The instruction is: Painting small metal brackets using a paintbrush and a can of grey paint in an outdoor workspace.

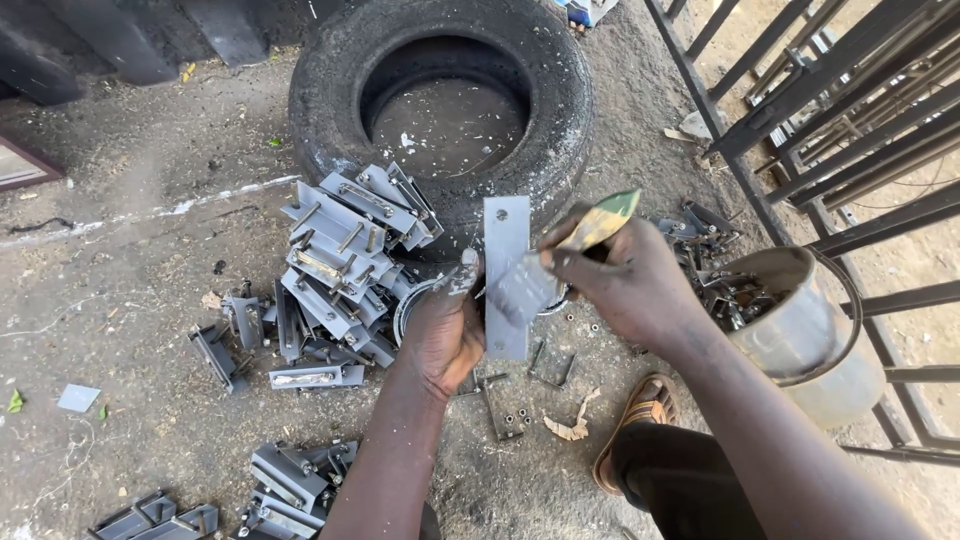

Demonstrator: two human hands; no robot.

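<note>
My left hand [445, 335] grips a flat grey metal plate [505, 240] and holds it upright in the middle of the view. My right hand [625, 280] holds a paintbrush [598, 222] with a yellow-green handle, its bristles pressed against the plate's lower half. Both hands and the plate are smeared with grey paint. Behind the plate a round paint tin [412, 300] shows partly, mostly hidden by my hands.
A worn tyre [330, 90] lies on the dirt ahead. Several grey painted metal brackets [340, 260] are piled to its left, more [290, 475] nearer me. A metal bucket [800, 330] of parts stands right, beside a dark steel gate frame [800, 120]. My sandalled foot [640, 410] rests below.
</note>
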